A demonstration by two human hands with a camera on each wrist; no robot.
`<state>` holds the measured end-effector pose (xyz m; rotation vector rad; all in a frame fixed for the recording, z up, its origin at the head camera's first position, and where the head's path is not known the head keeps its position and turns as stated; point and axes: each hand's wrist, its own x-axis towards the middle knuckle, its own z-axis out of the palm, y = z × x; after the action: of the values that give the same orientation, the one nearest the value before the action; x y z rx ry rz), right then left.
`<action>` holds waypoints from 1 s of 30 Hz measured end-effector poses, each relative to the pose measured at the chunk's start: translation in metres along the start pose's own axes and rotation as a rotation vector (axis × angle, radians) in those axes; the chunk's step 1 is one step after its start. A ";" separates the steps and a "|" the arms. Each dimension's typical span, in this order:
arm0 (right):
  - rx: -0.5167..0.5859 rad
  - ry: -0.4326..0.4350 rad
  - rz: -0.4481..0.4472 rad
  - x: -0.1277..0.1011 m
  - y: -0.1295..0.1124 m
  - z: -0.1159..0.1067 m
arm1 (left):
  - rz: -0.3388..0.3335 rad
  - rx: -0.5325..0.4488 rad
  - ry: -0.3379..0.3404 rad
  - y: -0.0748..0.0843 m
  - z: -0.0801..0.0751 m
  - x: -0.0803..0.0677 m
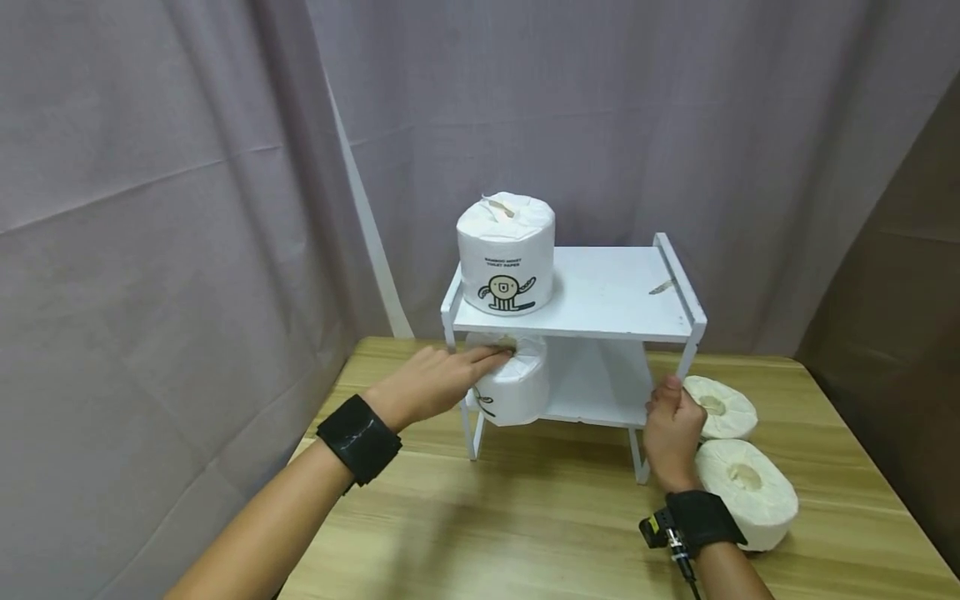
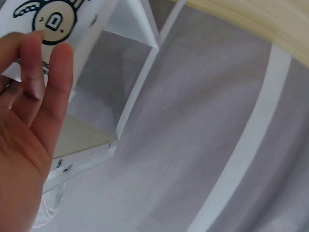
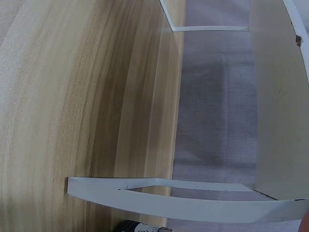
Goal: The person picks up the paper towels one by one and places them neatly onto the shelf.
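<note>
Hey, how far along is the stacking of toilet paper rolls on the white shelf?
Done: one wrapped roll stands on the top tier of the white shelf. In hand: the left hand touches a second roll on the lower tier, while the right hand grips the shelf's front right leg. Left: two rolls, and, lie on the wooden table beside the shelf.
</note>
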<state>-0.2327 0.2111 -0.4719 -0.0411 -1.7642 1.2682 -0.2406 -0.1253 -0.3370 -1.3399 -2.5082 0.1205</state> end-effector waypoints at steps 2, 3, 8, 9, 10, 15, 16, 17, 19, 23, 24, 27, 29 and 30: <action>0.004 0.001 0.003 -0.001 0.000 0.000 | 0.033 0.069 0.017 -0.001 0.001 -0.001; 0.005 0.001 0.006 -0.002 0.000 0.000 | 0.046 0.102 0.026 -0.001 0.002 -0.001; 0.037 -0.001 0.014 -0.003 -0.012 0.000 | 0.079 0.214 0.043 -0.004 0.003 0.000; 0.039 -0.001 0.015 -0.003 -0.012 0.000 | 0.084 0.225 0.049 -0.004 0.003 0.000; 0.045 -0.002 0.014 -0.003 -0.012 0.000 | 0.085 0.233 0.055 -0.005 0.003 0.000; 0.054 -0.003 0.008 -0.002 -0.002 0.001 | 0.085 0.257 0.079 -0.006 0.003 0.001; 0.058 -0.003 0.007 -0.002 -0.001 0.001 | 0.085 0.261 0.080 -0.007 0.004 0.001; 0.057 -0.002 0.006 -0.002 -0.002 0.001 | 0.085 0.261 0.080 -0.007 0.004 0.001; 0.055 -0.003 0.004 -0.003 -0.003 0.001 | 0.085 0.264 0.080 -0.007 0.004 0.001; 0.054 -0.010 0.004 -0.003 -0.003 0.001 | 0.081 0.280 0.076 -0.005 0.002 0.001; 0.056 -0.007 0.003 -0.003 -0.002 0.002 | 0.081 0.286 0.081 -0.005 0.002 0.001; 0.057 0.001 -0.004 -0.001 -0.001 0.001 | 0.083 0.307 0.091 -0.003 0.001 0.003; 0.053 0.006 -0.005 -0.001 0.000 0.001 | 0.086 0.313 0.098 -0.002 0.000 0.004; 0.050 0.008 -0.002 -0.001 0.000 0.001 | 0.087 0.313 0.102 -0.002 0.000 0.005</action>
<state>-0.2331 0.2099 -0.4723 -0.0156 -1.7247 1.3083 -0.2440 -0.1224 -0.3352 -1.2890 -2.2350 0.4327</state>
